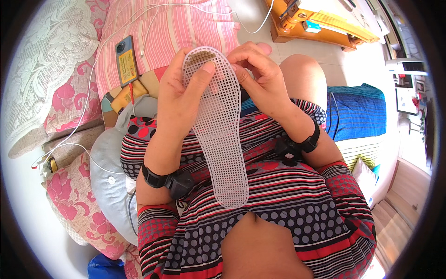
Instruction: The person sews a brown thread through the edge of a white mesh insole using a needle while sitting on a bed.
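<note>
A white plastic mesh insole (220, 135), shaped like a shoe sole, stands lengthwise before me over my lap, its narrower heel end towards me. At its far, toe end is a patch of brown-olive stitching (202, 56). My left hand (183, 90) grips the insole's upper left side, thumb on the mesh and fingers behind it. At the upper right rim my right hand (261, 76) is closed in a pinch, thumb and forefinger together against the edge. Whether a needle or thread is between those fingertips is too small to tell.
A phone (125, 61) with a red-plugged cable lies on a pink striped cushion (162, 28) at the far left. White cables (88, 93) run across the left side. Beyond are wooden furniture (316, 28) and, on the right, a blue striped cloth (357, 111).
</note>
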`<control>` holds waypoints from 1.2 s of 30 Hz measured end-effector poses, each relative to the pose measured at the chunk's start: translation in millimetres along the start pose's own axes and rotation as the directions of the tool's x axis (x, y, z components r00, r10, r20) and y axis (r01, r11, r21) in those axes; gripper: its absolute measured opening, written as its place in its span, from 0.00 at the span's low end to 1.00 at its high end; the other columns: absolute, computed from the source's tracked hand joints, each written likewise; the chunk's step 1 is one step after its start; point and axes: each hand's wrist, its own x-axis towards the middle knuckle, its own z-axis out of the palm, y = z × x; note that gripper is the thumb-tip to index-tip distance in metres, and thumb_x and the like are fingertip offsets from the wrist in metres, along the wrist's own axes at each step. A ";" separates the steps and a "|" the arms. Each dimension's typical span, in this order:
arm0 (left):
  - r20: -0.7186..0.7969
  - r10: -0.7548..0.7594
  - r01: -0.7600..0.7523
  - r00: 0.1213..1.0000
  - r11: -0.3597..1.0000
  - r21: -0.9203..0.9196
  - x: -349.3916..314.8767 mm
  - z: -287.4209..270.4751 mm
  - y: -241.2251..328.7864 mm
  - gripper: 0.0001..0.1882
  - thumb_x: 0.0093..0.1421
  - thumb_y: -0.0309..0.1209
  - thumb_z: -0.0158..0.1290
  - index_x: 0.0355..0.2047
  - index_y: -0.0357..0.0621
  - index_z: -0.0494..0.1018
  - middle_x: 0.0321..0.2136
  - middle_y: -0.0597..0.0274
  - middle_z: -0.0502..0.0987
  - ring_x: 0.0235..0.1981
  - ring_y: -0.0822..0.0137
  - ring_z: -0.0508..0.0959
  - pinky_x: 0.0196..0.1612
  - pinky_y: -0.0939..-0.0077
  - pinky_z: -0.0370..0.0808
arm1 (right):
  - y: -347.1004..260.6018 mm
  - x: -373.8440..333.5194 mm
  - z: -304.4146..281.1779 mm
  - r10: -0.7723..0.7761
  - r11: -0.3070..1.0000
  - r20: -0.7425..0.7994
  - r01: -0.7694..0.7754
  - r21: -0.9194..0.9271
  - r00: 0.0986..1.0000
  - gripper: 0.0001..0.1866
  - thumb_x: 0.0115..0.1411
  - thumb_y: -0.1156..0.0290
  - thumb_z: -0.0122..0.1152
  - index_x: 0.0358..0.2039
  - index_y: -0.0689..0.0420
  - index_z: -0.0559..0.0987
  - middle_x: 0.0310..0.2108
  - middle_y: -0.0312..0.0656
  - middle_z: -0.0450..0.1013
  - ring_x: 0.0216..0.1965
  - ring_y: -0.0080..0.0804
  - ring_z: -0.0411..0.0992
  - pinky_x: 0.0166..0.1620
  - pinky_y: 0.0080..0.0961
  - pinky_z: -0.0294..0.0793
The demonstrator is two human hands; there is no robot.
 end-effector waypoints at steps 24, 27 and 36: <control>-0.013 0.003 -0.001 1.000 0.994 0.113 2.9 -2.5 -8.1 0.07 0.60 0.24 0.50 0.38 0.38 0.68 0.28 0.70 0.73 0.28 0.82 0.70 0.31 0.87 0.68 | -17.6 3.7 10.0 0.153 0.964 -0.078 -0.132 0.231 0.985 0.07 0.57 0.77 0.57 0.36 0.63 0.73 0.33 0.38 0.72 0.34 0.25 0.72 0.38 0.19 0.72; -0.008 0.049 -0.046 0.999 0.982 0.186 3.9 -3.0 -10.7 0.06 0.60 0.25 0.50 0.38 0.38 0.68 0.27 0.70 0.73 0.28 0.83 0.70 0.30 0.88 0.68 | -16.6 9.3 9.5 -0.002 0.999 -0.056 0.004 0.041 0.998 0.08 0.55 0.76 0.59 0.36 0.63 0.72 0.32 0.40 0.72 0.30 0.29 0.73 0.35 0.21 0.73; -0.006 0.125 -0.112 0.992 0.909 0.400 6.3 -6.9 -17.0 0.07 0.57 0.25 0.52 0.34 0.37 0.69 0.24 0.66 0.73 0.26 0.80 0.70 0.30 0.84 0.68 | -24.7 24.5 1.7 -0.290 0.862 0.035 0.277 -0.426 0.956 0.06 0.54 0.78 0.58 0.32 0.61 0.71 0.31 0.43 0.72 0.28 0.37 0.73 0.31 0.23 0.72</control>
